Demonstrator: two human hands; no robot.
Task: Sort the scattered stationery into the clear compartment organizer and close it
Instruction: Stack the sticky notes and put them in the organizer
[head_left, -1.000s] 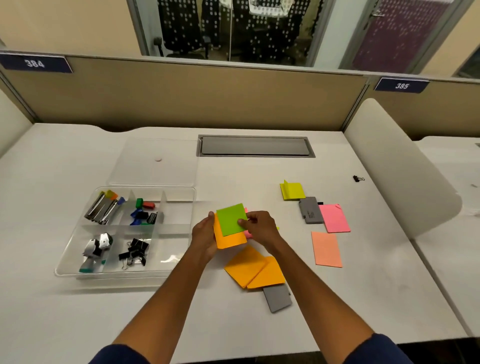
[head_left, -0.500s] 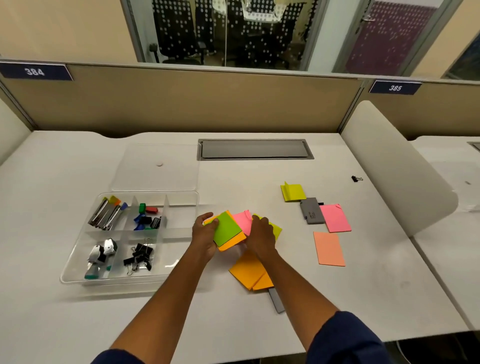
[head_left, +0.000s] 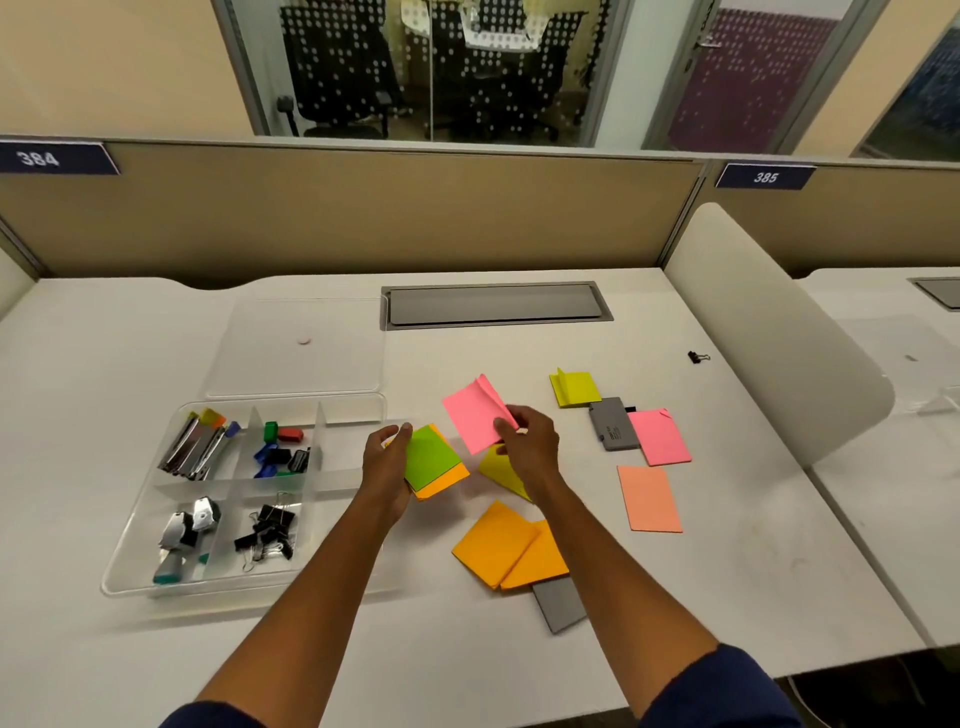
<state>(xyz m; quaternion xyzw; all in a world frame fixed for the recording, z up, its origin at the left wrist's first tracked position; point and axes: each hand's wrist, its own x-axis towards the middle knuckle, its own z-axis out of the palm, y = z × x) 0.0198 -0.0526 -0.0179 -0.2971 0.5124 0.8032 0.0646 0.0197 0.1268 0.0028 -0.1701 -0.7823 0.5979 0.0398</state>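
My left hand (head_left: 385, 467) grips a small stack of sticky notes (head_left: 431, 460), green on top of orange, just right of the clear organizer (head_left: 130, 566). Lifted above the desk is a pink sticky pad (head_left: 474, 413), pinched at its right edge by my right hand (head_left: 530, 449). A yellow-green pad (head_left: 501, 470) lies under that hand. Two orange pads (head_left: 511, 551) and a grey card (head_left: 558, 603) lie nearer me. The organizer holds staplers, clips and binder clips in its left compartments; its right compartments look bare. Its clear lid (head_left: 296, 345) lies flat behind it.
To the right lie a yellow pad (head_left: 574, 387), a grey box (head_left: 613, 431), another pink pad (head_left: 661, 436) and a salmon pad (head_left: 649, 499). A lone binder clip (head_left: 697, 356) sits far right. A cable hatch (head_left: 493, 305) is set in the desk. A white divider (head_left: 769, 332) bounds the right.
My right hand has picked the pink pad off the desk and raised it up and to the right. My left hand keeps the green-and-orange stack, now lower and tilted.
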